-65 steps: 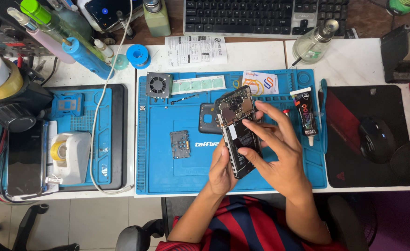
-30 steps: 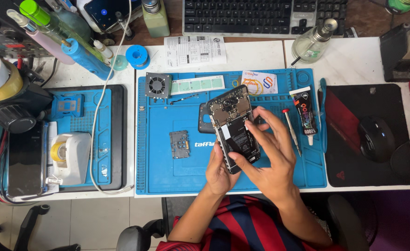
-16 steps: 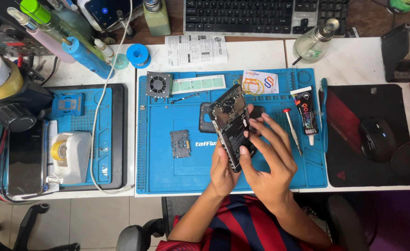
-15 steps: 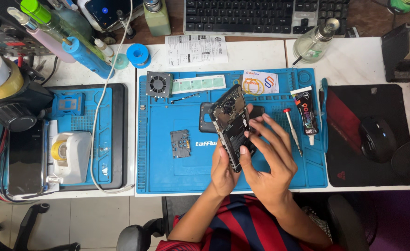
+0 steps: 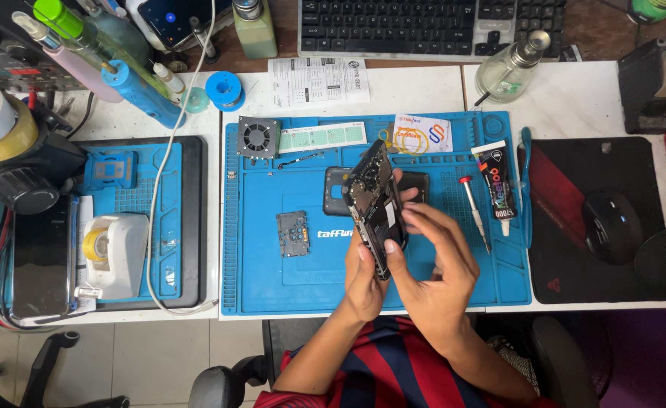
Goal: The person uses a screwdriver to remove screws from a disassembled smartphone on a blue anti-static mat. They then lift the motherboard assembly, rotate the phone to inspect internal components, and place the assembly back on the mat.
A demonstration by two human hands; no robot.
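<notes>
A white printed paper sheet (image 5: pixel 318 80) is seen at the far edge of the surface, above the blue mat. On the mat's far right, a white card with an orange and blue logo (image 5: pixel 422 133) lies beside a black glue tube (image 5: pixel 494 189). A lit dark screen (image 5: pixel 168 13) stands far left.

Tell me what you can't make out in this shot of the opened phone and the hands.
Head view, the only one:
- Opened phone: lower end hidden by left hand and right hand; internals too small.
- Dark part on blue mat: mostly behind the phone.
- Keyboard: cut off by top edge.
</notes>
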